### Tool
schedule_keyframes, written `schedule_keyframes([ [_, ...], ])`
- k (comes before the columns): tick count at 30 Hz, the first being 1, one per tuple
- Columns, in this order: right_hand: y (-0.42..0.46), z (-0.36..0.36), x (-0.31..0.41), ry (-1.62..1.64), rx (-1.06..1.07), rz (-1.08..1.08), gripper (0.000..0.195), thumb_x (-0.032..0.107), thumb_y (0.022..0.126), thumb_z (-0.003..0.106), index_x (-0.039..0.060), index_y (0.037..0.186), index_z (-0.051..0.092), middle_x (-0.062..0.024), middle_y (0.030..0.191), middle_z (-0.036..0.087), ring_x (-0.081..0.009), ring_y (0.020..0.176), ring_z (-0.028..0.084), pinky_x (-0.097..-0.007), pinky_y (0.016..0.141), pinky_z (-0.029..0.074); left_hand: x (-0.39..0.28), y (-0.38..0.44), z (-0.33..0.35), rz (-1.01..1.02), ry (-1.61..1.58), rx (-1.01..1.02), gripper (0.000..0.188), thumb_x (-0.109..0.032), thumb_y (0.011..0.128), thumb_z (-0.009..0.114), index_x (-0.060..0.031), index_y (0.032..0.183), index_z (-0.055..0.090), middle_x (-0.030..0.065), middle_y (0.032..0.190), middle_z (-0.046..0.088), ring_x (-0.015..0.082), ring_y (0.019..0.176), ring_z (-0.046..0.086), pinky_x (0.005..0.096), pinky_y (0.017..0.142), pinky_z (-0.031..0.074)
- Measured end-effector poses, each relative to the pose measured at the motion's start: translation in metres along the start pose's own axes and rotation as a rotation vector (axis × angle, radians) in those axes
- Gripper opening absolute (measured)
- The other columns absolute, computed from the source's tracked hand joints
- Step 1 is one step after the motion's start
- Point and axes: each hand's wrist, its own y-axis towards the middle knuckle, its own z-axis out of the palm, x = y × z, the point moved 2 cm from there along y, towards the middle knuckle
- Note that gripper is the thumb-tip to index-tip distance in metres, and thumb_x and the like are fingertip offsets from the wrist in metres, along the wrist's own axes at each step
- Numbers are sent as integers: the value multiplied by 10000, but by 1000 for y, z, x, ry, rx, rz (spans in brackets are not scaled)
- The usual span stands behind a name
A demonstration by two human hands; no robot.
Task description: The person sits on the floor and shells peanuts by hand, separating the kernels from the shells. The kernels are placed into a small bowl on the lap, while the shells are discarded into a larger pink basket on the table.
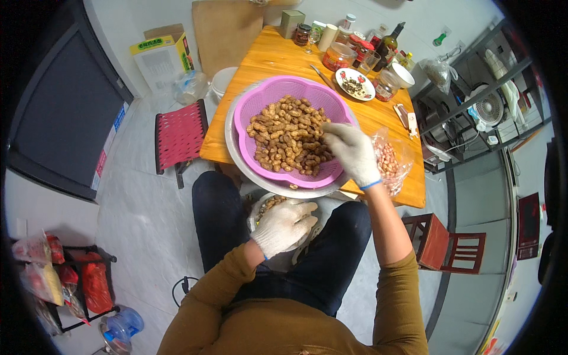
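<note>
Unshelled peanuts [288,133] fill the middle of a pink plastic colander [248,100], which rests in a wide metal basin [231,153] on the wooden table's near edge. My right hand [350,148], in a white knit glove, is over the colander's right side; its fingertips are near the peanuts, and whether they hold one cannot be told. My left hand [284,224], gloved alike, is above a bin [253,217] of peanut shells between my knees, fingers pointing right; its grip is unclear. To the right, a clear plastic bag of shelled peanuts [387,162] lies on the table.
Behind the colander are a knife [323,76], a patterned plate with dark bits [355,84], jars [339,55] and a dark bottle [388,44]. A red-topped stool [179,137] stands left, a wooden chair [443,248] right. A metal shelf [479,93] holds a fan.
</note>
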Motion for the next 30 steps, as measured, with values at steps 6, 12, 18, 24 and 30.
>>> schedule_keyframes([
  [6, 54, 87, 20, -332, 182, -312, 169, 181, 846, 682, 74, 969, 729, -178, 894, 657, -376, 901, 641, -455, 812, 521, -2, 3, -41, -130, -141, -227, 255, -145, 914, 689, -1, 1121, 726, 203, 1069, 717, 272, 957, 709, 332, 844, 548],
  [12, 76, 132, 29, -657, 203, -353, 156, 224, 803, 712, 76, 852, 720, -175, 880, 686, -363, 886, 671, -482, 789, 543, 14, 3, -57, -260, -385, -402, 257, -137, 931, 676, 15, 1135, 715, 195, 1070, 727, 252, 973, 716, 318, 850, 546],
  [18, 51, 100, 27, -217, 284, -31, 210, 211, 873, 618, 31, 971, 666, -228, 930, 676, -420, 926, 651, -493, 827, 518, 27, -3, -65, -498, -773, -456, 300, -164, 974, 662, 13, 1213, 693, 66, 925, 703, 79, 735, 610, 217, 652, 501],
  [24, 31, 80, 11, -142, 224, -117, 205, 151, 875, 625, 45, 1042, 679, -217, 987, 681, -399, 969, 652, -474, 865, 518, 24, 5, -56, -436, -976, -603, 387, -175, 999, 626, 67, 1300, 608, 26, 857, 627, 66, 649, 528, 211, 579, 441],
  [30, 44, 92, 9, -401, 177, -298, 241, 70, 831, 618, 99, 1051, 711, -178, 931, 657, -377, 980, 628, -461, 879, 513, 31, 4, -55, -348, -1049, -690, 415, -179, 1009, 614, 103, 1311, 573, 36, 904, 620, 79, 677, 543, 221, 604, 453],
])
